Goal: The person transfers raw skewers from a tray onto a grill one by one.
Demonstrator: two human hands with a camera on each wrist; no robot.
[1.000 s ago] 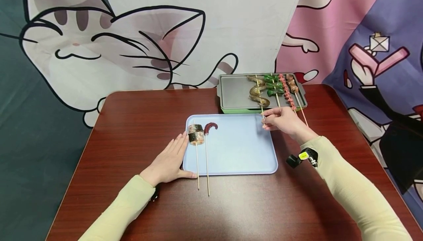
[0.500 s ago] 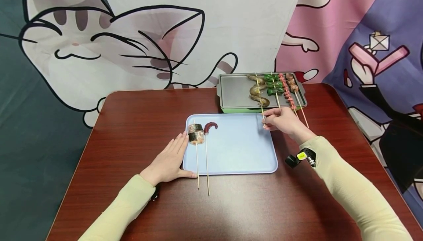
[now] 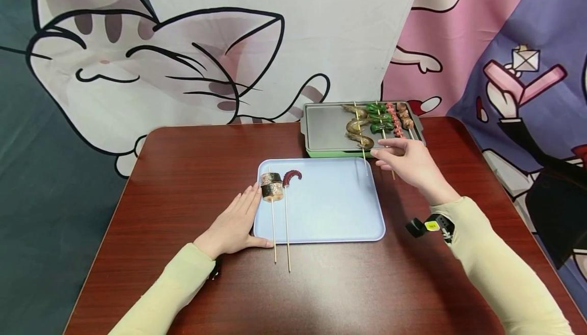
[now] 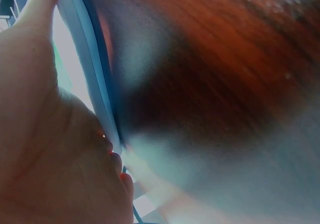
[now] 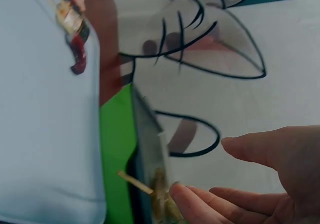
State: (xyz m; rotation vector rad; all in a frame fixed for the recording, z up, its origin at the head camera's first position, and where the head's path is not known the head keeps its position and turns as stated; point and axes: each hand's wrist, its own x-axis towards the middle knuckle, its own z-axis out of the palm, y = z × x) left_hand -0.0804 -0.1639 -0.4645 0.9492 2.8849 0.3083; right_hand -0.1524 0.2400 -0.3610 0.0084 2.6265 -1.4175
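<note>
My right hand (image 3: 408,161) hovers just in front of the grey grill plate (image 3: 323,126). Its thumb and fingers are apart in the right wrist view, with nothing between them. The shrimp skewer (image 3: 359,127) lies on the plate left of that hand, its stick poking over the front edge. Nearest the fingers is a skewer of green pepper pieces (image 3: 379,127). With straight fingers, my left hand (image 3: 231,225) rests against the left edge of the light blue tray (image 3: 335,207). On that tray lie a skewer of thick black-skinned slices (image 3: 272,187) and a dark red tentacle skewer (image 3: 292,176).
Right of the pepper, a pink-red skewer (image 3: 394,118) and a skewer of brown meat chunks (image 3: 404,116) lie on the plate, partly behind my right hand. The plate's green base (image 3: 330,154) stands close behind the tray. A printed cloth (image 3: 348,29) hangs behind the table.
My right hand has let go of the shrimp skewer's stick and moved right, towards the pepper skewer. The left hand and the tray have not moved.
</note>
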